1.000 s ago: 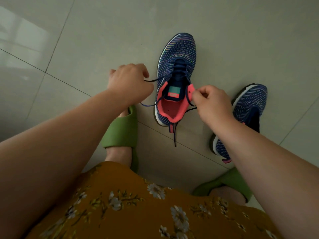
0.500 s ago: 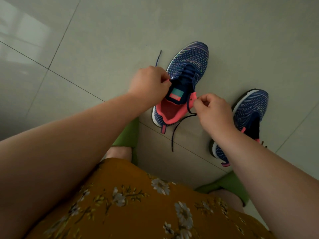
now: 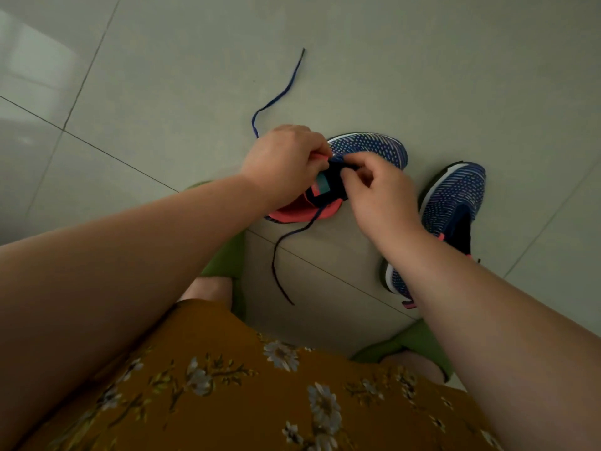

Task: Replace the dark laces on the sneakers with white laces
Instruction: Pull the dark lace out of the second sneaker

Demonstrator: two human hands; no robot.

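A navy knit sneaker (image 3: 370, 146) with a coral lining lies on the tiled floor, its tongue and eyelets under both hands. My left hand (image 3: 283, 161) grips its left collar edge. My right hand (image 3: 379, 187) pinches the dark lace at the tongue. One end of the dark lace (image 3: 279, 96) trails away over the floor beyond my left hand; the other end (image 3: 276, 265) hangs toward me. The second sneaker (image 3: 455, 203) lies to the right, partly behind my right forearm. No white laces are in view.
Green slippers (image 3: 227, 255) are on both feet, the right one (image 3: 406, 345) near my right arm. A mustard floral skirt (image 3: 244, 385) fills the bottom of the view. Grey floor tiles (image 3: 455, 76) stretch all around.
My right hand moved from the sneaker's right collar up onto the tongue and lace. The left lace end has been pulled out further across the floor. The view shifted, so the sneakers sit lower.
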